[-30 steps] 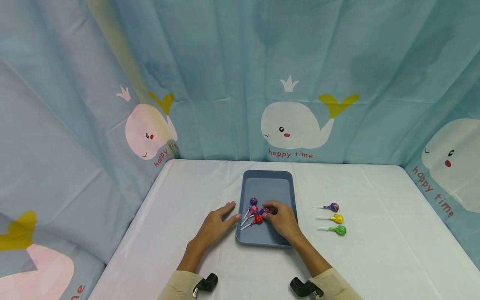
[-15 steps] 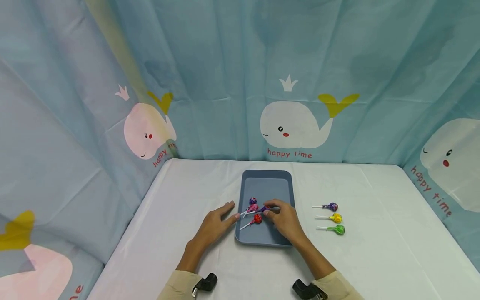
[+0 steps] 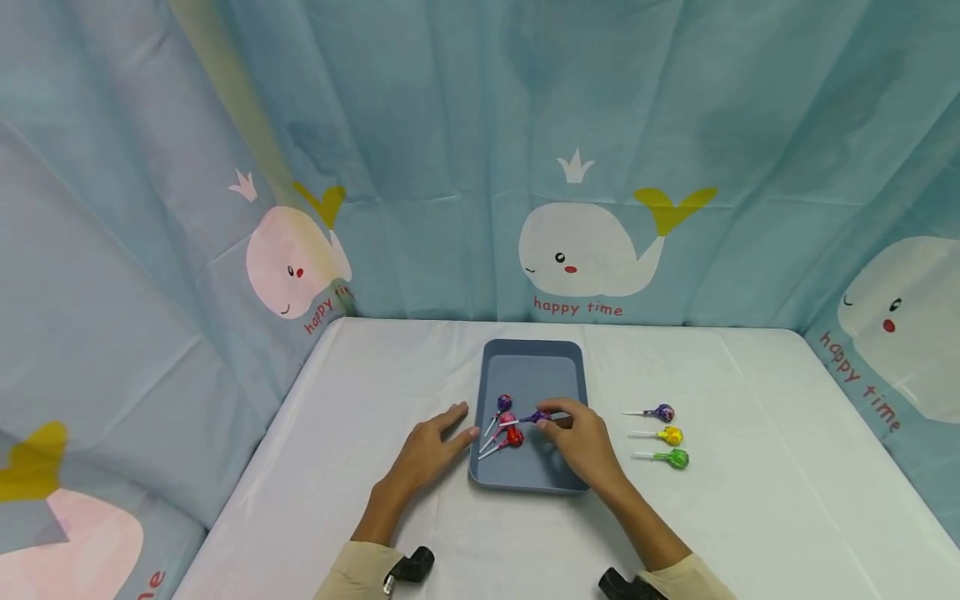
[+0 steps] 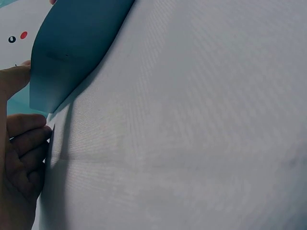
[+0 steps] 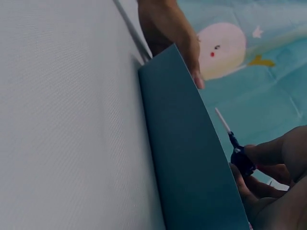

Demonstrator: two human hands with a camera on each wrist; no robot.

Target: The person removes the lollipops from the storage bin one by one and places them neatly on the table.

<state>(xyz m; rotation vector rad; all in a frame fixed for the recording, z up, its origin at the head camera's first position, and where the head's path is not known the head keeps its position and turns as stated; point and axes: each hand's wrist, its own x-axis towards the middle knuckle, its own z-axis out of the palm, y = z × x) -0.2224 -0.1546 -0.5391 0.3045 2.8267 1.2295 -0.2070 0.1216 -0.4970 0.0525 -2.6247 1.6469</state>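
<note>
Right hand [image 3: 583, 442]: grip pinching a purple lollipop [image 3: 536, 417] over the tray [image 3: 532, 348]; both shifted slightly right since last frame, stick tip now across the pink lollipop [image 3: 508, 417]. Left hand [image 3: 427, 450]: grip relaxed, thumb at tray's left rim, unchanged.

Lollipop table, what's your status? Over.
Right hand holding purple lollipop over tray. Left hand at tray's left edge. Three more lollipops in tray. Nothing visibly blocking.
</note>
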